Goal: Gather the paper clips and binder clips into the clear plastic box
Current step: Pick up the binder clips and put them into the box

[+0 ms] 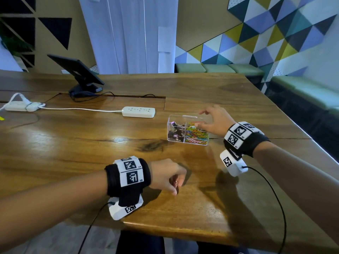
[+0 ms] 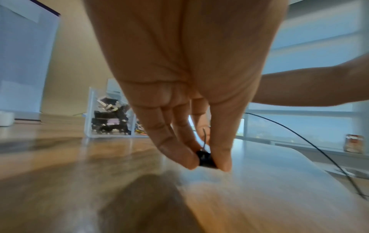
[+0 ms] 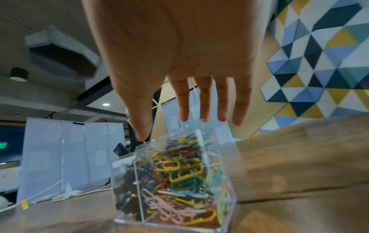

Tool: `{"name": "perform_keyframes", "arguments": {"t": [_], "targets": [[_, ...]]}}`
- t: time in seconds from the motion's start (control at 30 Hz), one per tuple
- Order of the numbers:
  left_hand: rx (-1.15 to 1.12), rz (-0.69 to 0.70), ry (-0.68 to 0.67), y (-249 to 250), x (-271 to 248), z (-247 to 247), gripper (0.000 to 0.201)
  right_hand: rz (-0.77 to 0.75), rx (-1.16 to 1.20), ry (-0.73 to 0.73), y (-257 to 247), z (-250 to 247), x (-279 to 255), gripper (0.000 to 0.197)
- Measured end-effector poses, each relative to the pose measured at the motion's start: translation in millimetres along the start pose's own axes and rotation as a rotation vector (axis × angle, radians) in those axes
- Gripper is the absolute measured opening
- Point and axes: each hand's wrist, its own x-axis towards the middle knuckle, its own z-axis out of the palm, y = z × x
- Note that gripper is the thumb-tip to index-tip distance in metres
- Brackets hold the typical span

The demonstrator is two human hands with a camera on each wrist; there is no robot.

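Hands work over a wooden table point(image 1: 77, 143). Nearest, the left hand point(image 1: 166, 176) curls downward just above the tabletop, thumb and fingers point(image 2: 175, 151) pinching a small black binder clip point(image 2: 205, 160) with its wire handle standing up. Farther back and to the right stands the clear plastic box point(image 1: 188, 130), its lid raised; binder clips point(image 1: 175, 131) fill its left compartment, colored paper clips point(image 1: 197, 134) its right. The right hand point(image 1: 214, 121) hovers over the paper clip side with fingers point(image 3: 203, 100) straight and spread; it appears to hold nothing. Beyond lie a white power strip point(image 1: 138, 112) and a tilted black screen point(image 1: 77, 69).
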Motion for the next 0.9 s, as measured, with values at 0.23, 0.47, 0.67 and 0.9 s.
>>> {"name": "perform_keyframes", "arguments": {"t": [0.23,0.47,0.67,0.9], "targets": [[-0.093,-0.169,0.514,-31.2,29.8,-57.7,0.007,0.105,0.088,-0.158,10.3,11.6,-4.2,0.064],[-0.164,-0.272,0.822,-54.1,70.2,-87.1,0.005,0.109,0.108,-0.16,13.7,11.1,0.0,0.056],[-0.055,-0.336,0.733,-63.7,89.3,-74.1,0.017,0.119,0.116,-0.17,13.5,7.7,-0.8,0.057],[0.149,-0.309,0.768,-70.9,79.1,-60.9,0.028,0.166,0.131,-0.107,11.3,10.7,0.9,0.064]]}}
